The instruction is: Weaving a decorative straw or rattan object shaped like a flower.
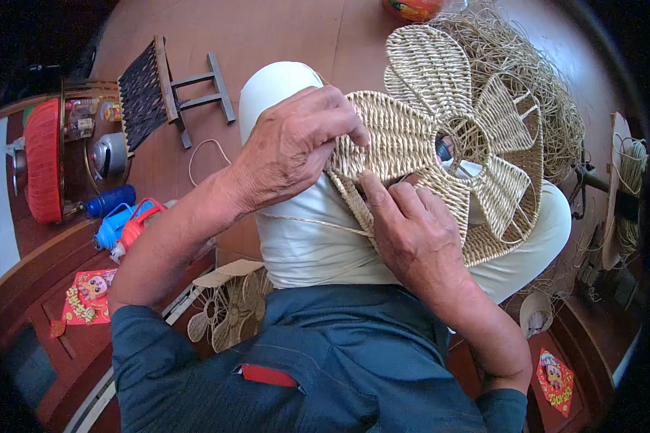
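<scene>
On my lap rests a woven straw basket (404,133) shaped like a flower, with rounded petals around an open centre ring. Some petals on its right side are only partly filled, and their frame rods show. My left hand (303,141) is closed at the left petal's outer edge, its thumb and forefinger pinched near the weave. Against the lower edge of that petal, my right hand (419,234) grips with bent fingers. A small dark sliver shows beside its fingers; I cannot tell what it is. A loose straw strand (314,223) runs left from the basket across my trouser leg.
A tangled heap of straw cord (534,94) lies on the floor beyond the basket. A folding stool (152,94) stands at the far left, near a red basin-like object (43,160) and blue and red bottles (115,225). More woven flower pieces (231,310) lie beside my left hip.
</scene>
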Tool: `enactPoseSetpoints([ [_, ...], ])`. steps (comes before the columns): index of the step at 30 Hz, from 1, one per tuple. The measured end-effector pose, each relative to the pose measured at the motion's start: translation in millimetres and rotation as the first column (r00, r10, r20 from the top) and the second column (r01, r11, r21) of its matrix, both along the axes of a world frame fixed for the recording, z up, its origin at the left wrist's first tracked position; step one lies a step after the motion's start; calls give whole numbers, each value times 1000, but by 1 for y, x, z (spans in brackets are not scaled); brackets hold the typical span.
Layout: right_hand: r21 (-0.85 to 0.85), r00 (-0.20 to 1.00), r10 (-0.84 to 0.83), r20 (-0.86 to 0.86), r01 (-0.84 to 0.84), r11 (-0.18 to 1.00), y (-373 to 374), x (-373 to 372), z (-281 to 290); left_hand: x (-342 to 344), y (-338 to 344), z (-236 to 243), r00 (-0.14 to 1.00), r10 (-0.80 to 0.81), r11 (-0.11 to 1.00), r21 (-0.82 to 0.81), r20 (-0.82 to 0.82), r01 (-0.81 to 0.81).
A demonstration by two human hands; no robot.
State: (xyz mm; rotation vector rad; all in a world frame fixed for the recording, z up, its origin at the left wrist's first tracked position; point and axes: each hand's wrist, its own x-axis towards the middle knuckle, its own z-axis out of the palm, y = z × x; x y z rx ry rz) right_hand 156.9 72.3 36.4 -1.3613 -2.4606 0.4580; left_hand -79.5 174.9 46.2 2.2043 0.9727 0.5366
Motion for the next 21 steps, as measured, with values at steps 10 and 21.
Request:
enactPoseSetpoints([
  [10,-102,990,88,111,-77,992,15,-2,4,-6,-7,-6,998,0,994,112,-67,8],
  [21,-68,965,-132,-227,120,990,9,1,-3,0,-37,-15,967,240,909,329,84,-254],
])
